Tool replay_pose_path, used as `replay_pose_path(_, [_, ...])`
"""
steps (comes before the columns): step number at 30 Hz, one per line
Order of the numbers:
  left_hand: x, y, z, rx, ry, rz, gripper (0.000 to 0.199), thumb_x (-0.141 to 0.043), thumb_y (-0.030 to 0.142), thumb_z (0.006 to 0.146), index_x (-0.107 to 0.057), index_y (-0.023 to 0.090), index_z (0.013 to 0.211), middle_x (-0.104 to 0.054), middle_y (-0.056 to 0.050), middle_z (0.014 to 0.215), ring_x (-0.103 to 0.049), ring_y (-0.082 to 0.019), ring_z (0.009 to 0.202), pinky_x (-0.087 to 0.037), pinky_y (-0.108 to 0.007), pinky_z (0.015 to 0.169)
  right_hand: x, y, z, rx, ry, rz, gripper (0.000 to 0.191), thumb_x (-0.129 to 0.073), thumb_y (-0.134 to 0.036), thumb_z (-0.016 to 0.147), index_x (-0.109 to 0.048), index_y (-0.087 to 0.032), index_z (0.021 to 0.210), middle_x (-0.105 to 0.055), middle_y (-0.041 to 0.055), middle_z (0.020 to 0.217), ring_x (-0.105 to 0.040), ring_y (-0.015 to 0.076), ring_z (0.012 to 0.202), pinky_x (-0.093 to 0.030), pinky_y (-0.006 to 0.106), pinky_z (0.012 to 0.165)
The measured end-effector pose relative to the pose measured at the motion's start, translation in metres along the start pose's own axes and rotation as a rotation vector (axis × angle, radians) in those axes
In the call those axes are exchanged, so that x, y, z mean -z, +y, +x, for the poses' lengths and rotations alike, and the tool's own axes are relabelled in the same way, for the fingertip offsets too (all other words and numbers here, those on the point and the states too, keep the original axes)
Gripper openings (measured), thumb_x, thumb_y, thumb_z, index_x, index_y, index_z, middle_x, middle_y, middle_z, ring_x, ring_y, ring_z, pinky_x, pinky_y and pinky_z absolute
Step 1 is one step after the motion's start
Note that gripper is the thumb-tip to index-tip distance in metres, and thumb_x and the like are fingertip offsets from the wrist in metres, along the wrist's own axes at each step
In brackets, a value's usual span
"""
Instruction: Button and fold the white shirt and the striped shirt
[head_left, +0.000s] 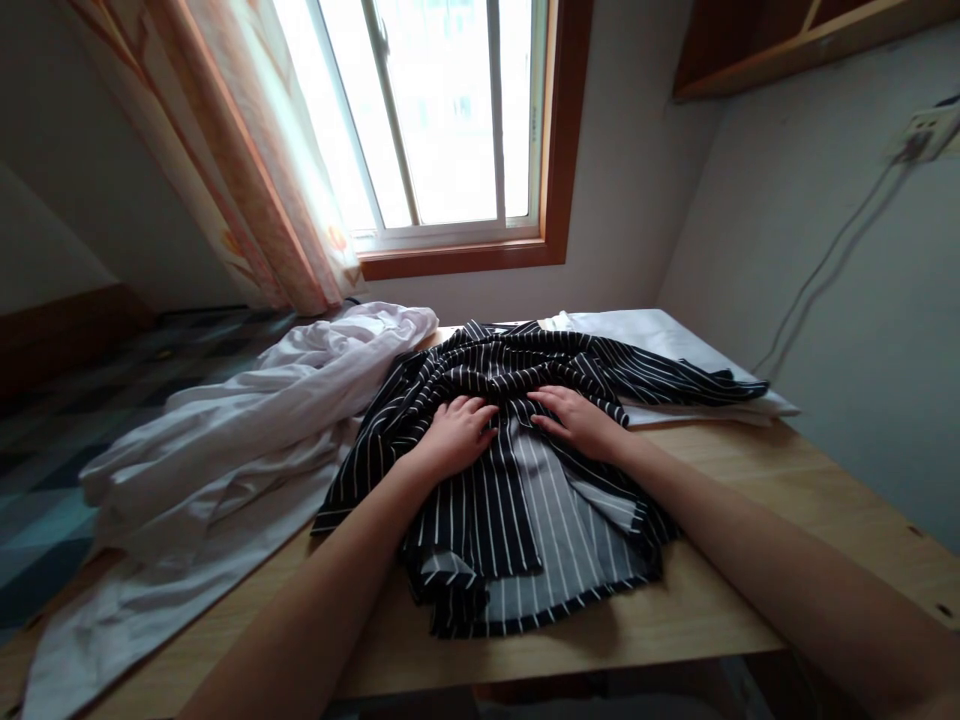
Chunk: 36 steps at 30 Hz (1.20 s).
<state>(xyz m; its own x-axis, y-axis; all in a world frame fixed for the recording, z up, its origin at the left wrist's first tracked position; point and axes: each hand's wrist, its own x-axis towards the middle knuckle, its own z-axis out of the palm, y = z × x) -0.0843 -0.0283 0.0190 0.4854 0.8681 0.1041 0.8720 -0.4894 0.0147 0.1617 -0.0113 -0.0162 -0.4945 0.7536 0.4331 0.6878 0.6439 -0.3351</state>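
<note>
A black shirt with white stripes [510, 510] lies spread and rumpled on the wooden table, its hem toward me and its collar toward the window. The front hangs partly apart, so the paler grey inside of the cloth shows. My left hand [457, 430] rests on the left front panel with its fingers stretched out. On the right front, my right hand [574, 415] lies with fingers spread, touching the bunched cloth. One sleeve [667, 370] reaches out to the right over folded white cloth. The other sleeve is bunched at the left side.
A crumpled white garment [247, 430] covers the table's left side. Folded white cloth [645, 330] lies at the back right of the wooden table [810, 510]. A checked bed cover [45, 440] is at left. A cord [825, 255] runs down the right wall. Behind are a window and curtain [247, 150].
</note>
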Motion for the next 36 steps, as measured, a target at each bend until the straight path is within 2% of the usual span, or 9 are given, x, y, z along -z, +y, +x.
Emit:
replay_pose_path(3, [0.009, 0.006, -0.005, -0.059, 0.017, -0.042, 0.039, -0.054, 0.029, 0.092, -0.061, 0.020, 0.129, -0.060, -0.009, 0.134, -0.051, -0.027, 0.125, -0.039, -0.043, 0.108, 0.014, -0.014, 0.002, 0.037, 0.071, 0.046, 0.025, -0.055, -0.027, 0.093, -0.067, -0.019, 0.113, -0.067, 0.0110, 0.116, -0.059, 0.0239, 0.113, -0.045, 0.043, 0.103])
replay_pose_path(5, [0.015, 0.010, -0.007, -0.068, 0.017, -0.071, 0.034, -0.056, 0.025, 0.090, -0.065, 0.021, 0.122, -0.065, -0.008, 0.125, -0.055, -0.026, 0.118, -0.042, -0.041, 0.105, 0.023, -0.027, 0.003, 0.001, 0.093, 0.054, 0.016, -0.055, -0.023, 0.092, -0.069, -0.019, 0.099, -0.068, 0.0084, 0.100, -0.062, 0.0213, 0.098, -0.048, 0.038, 0.094])
replay_pose_path(7, [0.020, 0.015, -0.008, -0.065, 0.025, -0.085, 0.031, -0.056, 0.024, 0.089, -0.068, 0.021, 0.117, -0.067, -0.008, 0.119, -0.057, -0.025, 0.113, -0.044, -0.040, 0.102, 0.029, -0.039, 0.003, -0.063, 0.073, 0.076, 0.012, -0.057, -0.025, 0.092, -0.067, -0.019, 0.089, -0.066, 0.0062, 0.090, -0.061, 0.0190, 0.085, -0.049, 0.034, 0.082])
replay_pose_path(10, [0.022, 0.021, -0.009, -0.040, 0.052, -0.091, 0.028, -0.056, 0.025, 0.088, -0.071, 0.022, 0.112, -0.067, -0.008, 0.112, -0.057, -0.026, 0.107, -0.045, -0.039, 0.097, 0.030, -0.052, 0.001, -0.137, -0.007, 0.099, 0.014, -0.065, -0.033, 0.088, -0.064, -0.020, 0.088, -0.064, 0.0049, 0.087, -0.059, 0.0175, 0.076, -0.047, 0.031, 0.072])
replay_pose_path(13, [0.019, 0.027, -0.008, 0.001, 0.081, -0.108, 0.024, -0.056, 0.026, 0.089, -0.072, 0.023, 0.105, -0.067, -0.008, 0.106, -0.057, -0.025, 0.103, -0.047, -0.038, 0.093, 0.026, -0.058, -0.003, -0.174, -0.052, 0.046, 0.016, -0.070, -0.031, 0.083, -0.063, -0.020, 0.092, -0.064, 0.0054, 0.089, -0.059, 0.0188, 0.079, -0.047, 0.031, 0.073])
replay_pose_path(17, [0.014, 0.033, -0.004, 0.050, 0.118, -0.183, 0.018, -0.057, 0.030, 0.091, -0.072, 0.021, 0.096, -0.067, -0.007, 0.100, -0.059, -0.023, 0.099, -0.048, -0.036, 0.090, 0.018, -0.057, -0.003, -0.226, -0.079, -0.006, 0.007, -0.064, -0.016, 0.083, -0.067, -0.017, 0.089, -0.067, 0.0084, 0.093, -0.061, 0.0206, 0.085, -0.047, 0.032, 0.079])
replay_pose_path(21, [0.009, 0.033, 0.000, 0.095, 0.125, -0.242, 0.014, -0.064, 0.032, 0.087, -0.071, 0.020, 0.089, -0.066, -0.006, 0.097, -0.060, -0.023, 0.096, -0.048, -0.034, 0.085, 0.018, -0.050, 0.001, -0.231, -0.057, 0.033, 0.017, -0.057, -0.011, 0.083, -0.073, -0.016, 0.089, -0.070, 0.0101, 0.094, -0.064, 0.0214, 0.089, -0.048, 0.032, 0.085])
replay_pose_path(29, [0.009, 0.034, 0.001, 0.138, 0.067, -0.219, 0.016, -0.062, 0.033, 0.089, -0.068, 0.019, 0.091, -0.066, -0.007, 0.101, -0.060, -0.025, 0.100, -0.047, -0.035, 0.087, 0.027, -0.049, 0.009, -0.298, 0.108, 0.483, 0.021, -0.060, -0.019, 0.080, -0.076, -0.017, 0.093, -0.076, 0.0059, 0.091, -0.069, 0.0213, 0.083, -0.053, 0.033, 0.079])
replay_pose_path(36, [0.012, 0.031, -0.004, 0.135, 0.056, -0.239, 0.021, -0.054, 0.034, 0.092, -0.067, 0.018, 0.088, -0.065, -0.008, 0.099, -0.059, -0.024, 0.100, -0.046, -0.036, 0.090, 0.007, -0.057, 0.005, -0.307, 0.078, 0.626, 0.020, -0.061, -0.025, 0.083, -0.075, -0.016, 0.093, -0.076, 0.0083, 0.094, -0.070, 0.0228, 0.089, -0.053, 0.035, 0.085])
